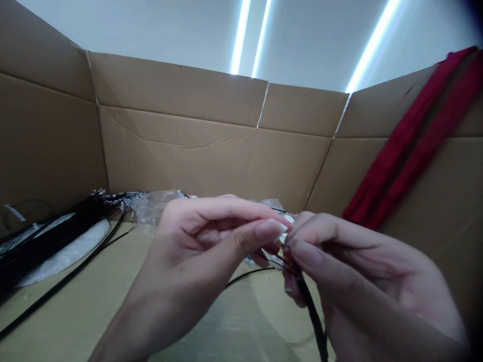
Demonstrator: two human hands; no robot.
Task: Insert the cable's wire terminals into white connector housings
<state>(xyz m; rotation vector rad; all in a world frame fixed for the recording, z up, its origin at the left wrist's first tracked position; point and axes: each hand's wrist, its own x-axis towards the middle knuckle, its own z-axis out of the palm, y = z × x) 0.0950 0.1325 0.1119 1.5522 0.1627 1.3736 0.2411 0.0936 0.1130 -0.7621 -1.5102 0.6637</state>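
In front of me, my left hand (204,256) has its thumb and forefinger pinched together, and whatever lies between the tips is hidden or too small to name. Close against it, my right hand (362,271) pinches the thin wires (281,260) at the end of a black cable (312,311). The thick part of this cable hangs down below the right fingers. The fingertips of both hands nearly touch. Behind them shows a small round white thing (289,219), partly covered.
A bundle of black cables (49,236) with pale ends lies on the left, over a white round sheet (81,246). Clear plastic bags (153,205) lie at the back of the table (113,286). Cardboard walls (181,151) surround it; red cloth (400,156) hangs at right.
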